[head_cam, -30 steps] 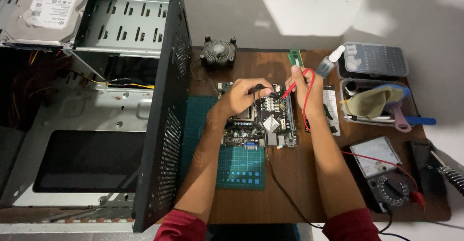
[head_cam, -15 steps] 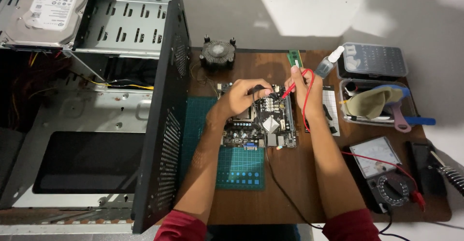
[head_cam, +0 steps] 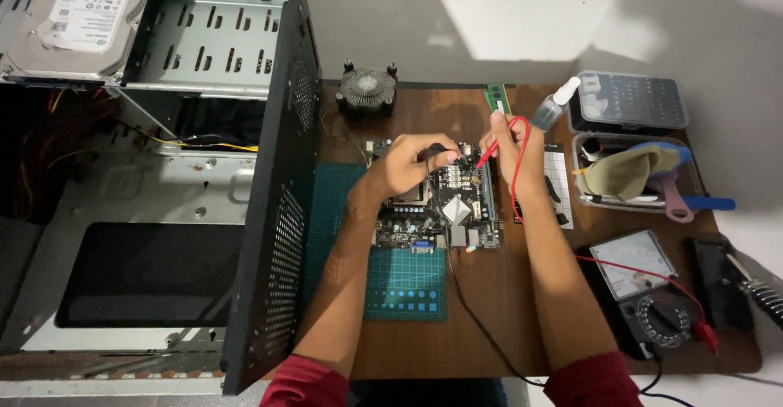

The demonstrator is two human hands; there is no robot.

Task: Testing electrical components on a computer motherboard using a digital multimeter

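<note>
A computer motherboard (head_cam: pixel 453 211) lies on a green cutting mat (head_cam: pixel 404 280) on a brown table (head_cam: pixel 489 325). My left hand (head_cam: pixel 412 162) rests on the board's upper part, gripping a black test probe (head_cam: pixel 435 152) whose black lead runs down the table. My right hand (head_cam: pixel 510 142) holds a red test probe (head_cam: pixel 487 156) with its tip on the board's upper right; the red lead loops over my wrist. Both leads go to an analog multimeter (head_cam: pixel 648 289) at the lower right.
An open black computer case (head_cam: pixel 163 179) fills the left, a hard drive (head_cam: pixel 77 19) on top. A cooler fan (head_cam: pixel 367 89), memory stick (head_cam: pixel 496 97), small bottle (head_cam: pixel 556 105), bit box (head_cam: pixel 628 101), tray of tools (head_cam: pixel 644 174) and soldering iron (head_cam: pixel 754 289) surround the board.
</note>
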